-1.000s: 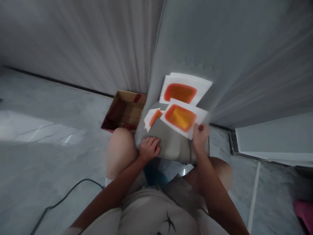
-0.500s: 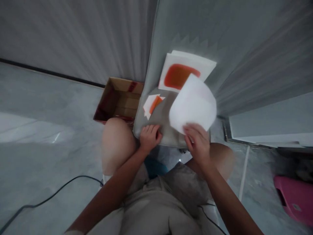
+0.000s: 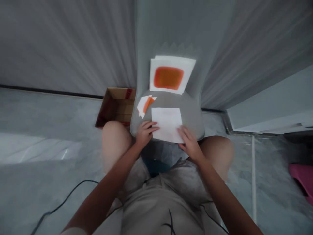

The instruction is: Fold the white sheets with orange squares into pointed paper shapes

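A plain white sheet of paper (image 3: 167, 123) lies on the front of the grey chair seat (image 3: 192, 114). My left hand (image 3: 146, 132) rests at its left edge, fingers stretched over the margin. At the right edge, my right hand (image 3: 189, 142) has its fingers on top and its thumb by the near corner, gripping the sheet; these fingers are slightly blurred. Beyond it, a stack of white sheets (image 3: 188, 73) with an orange-brown rounded square (image 3: 168, 78) on top leans against the chair back. A small folded white and orange paper piece (image 3: 146, 105) sits left of the sheet.
An open cardboard box (image 3: 117, 107) stands on the floor left of the chair. Grey curtains (image 3: 85, 49) hang on both sides. A dark cable (image 3: 66, 195) crosses the floor at lower left, and a pink plastic object (image 3: 302, 178) is at far right.
The white sheet has come down from the air onto the seat front. My left hand has moved from the seat's edge onto the sheet's left margin. The view has turned slightly.
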### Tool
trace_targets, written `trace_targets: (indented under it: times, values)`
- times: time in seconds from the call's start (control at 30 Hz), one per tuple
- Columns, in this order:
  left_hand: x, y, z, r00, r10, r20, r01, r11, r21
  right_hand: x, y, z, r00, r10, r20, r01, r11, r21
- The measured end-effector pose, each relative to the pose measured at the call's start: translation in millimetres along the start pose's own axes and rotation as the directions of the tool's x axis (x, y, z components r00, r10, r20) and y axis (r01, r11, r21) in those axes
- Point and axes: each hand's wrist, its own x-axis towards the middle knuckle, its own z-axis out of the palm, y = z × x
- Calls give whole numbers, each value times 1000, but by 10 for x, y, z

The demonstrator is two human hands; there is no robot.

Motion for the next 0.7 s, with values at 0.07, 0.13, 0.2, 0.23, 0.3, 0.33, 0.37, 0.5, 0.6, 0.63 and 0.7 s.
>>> trace_targets:
  times: [0.07,0.13,0.2,0.23,0.3,0.33,0.37,0.5,0.6,0.63,0.7]
  values:
    - [26,-84,-40,999,25,19,-24,997,-79,-44,149,-53,1000,1,20,-1,999,43]
    - [54,-159,-75,999,40,29,-35,990,-135,-53,216,-82,1000,-7,12,6,993,118]
    - [80,-205,-103,997,49,52,-38,979,-198,-26,206,-83,1000,16,-22,-11,980,200]
    - [92,-215,-115,997,39,66,-23,974,-226,-2,184,-76,998,44,-44,-32,970,242]
    - [117,-209,-132,996,-25,83,45,965,-259,63,138,-55,988,133,-80,-100,938,331]
    - [131,-197,-136,994,-66,86,86,962,-258,104,122,-44,978,191,-83,-147,914,378]
    - [146,-181,-134,991,-105,86,123,961,-246,149,114,-33,962,262,-75,-208,885,417]
    - [200,-104,-63,977,-208,54,214,967,-142,374,135,11,856,517,-3,-470,780,413]
    - [206,-31,35,954,-292,-68,288,955,-63,560,130,38,823,568,-2,-531,772,350]
    - [199,1,60,944,-307,-117,306,952,-33,615,117,40,816,578,-2,-549,776,311]
    - [176,77,84,936,-290,-200,301,953,28,707,80,30,793,609,8,-599,778,189]
